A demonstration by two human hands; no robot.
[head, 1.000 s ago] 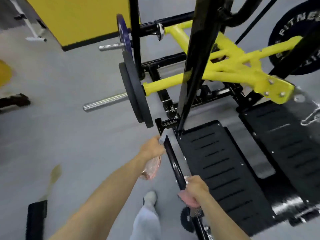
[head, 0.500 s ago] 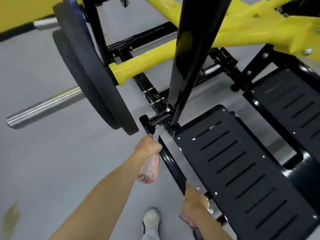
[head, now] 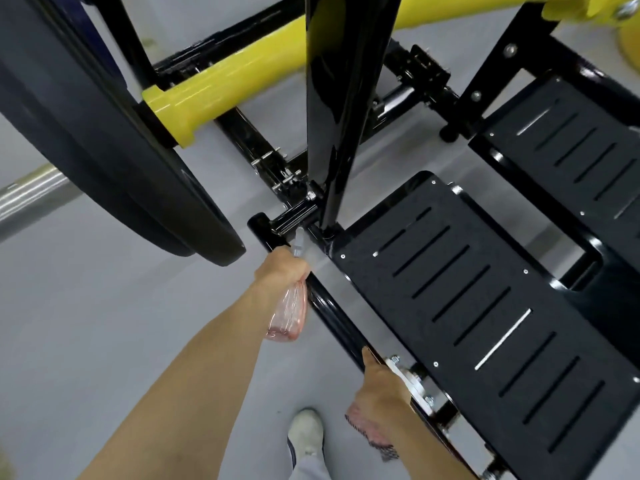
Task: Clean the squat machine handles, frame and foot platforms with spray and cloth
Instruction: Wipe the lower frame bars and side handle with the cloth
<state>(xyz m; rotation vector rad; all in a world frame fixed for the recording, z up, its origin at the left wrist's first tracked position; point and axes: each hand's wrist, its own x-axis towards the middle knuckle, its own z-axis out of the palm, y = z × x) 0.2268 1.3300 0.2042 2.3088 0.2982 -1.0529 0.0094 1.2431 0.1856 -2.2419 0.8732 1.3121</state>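
1. The left hand (head: 282, 268) sits just left of the view's centre. Its fingers are curled tight round the neck of the spray bottle (head: 288, 315).
2. The bottle is clear with pinkish liquid and hangs below the fist toward 6 o'clock. Its nozzle points toward 12 o'clock, at the joint where the black upright (head: 343, 98) meets the base.
3. The right hand (head: 379, 386) is at 5 o'clock of the view. It grips a bunched pink cloth (head: 369, 429) that shows under the palm, while the thumb lies straight along the frame rail (head: 334, 317). The other fingers wrap out of sight.
4. The glossy black rail runs from its rounded end at 11 o'clock of the left hand down to the right hand at 5 o'clock. The bottle hangs just beside the rail on its 9 o'clock side; whether they touch I cannot tell.
5. The near foot platform (head: 467, 289), a slotted black plate, lies at 3 o'clock of the rail. The far foot platform (head: 571, 143) lies at 2 o'clock of the view, with a strip of grey floor (head: 86, 306) showing between the two.
6. A yellow arm (head: 221, 88) crosses behind the upright at 11 o'clock. Dark weight plates (head: 114, 150) fill 10 o'clock, and a steel sleeve (head: 27, 195) pokes out at 9 o'clock.
7. A pale shoe (head: 306, 431) stands at 6 o'clock, between the forearms.
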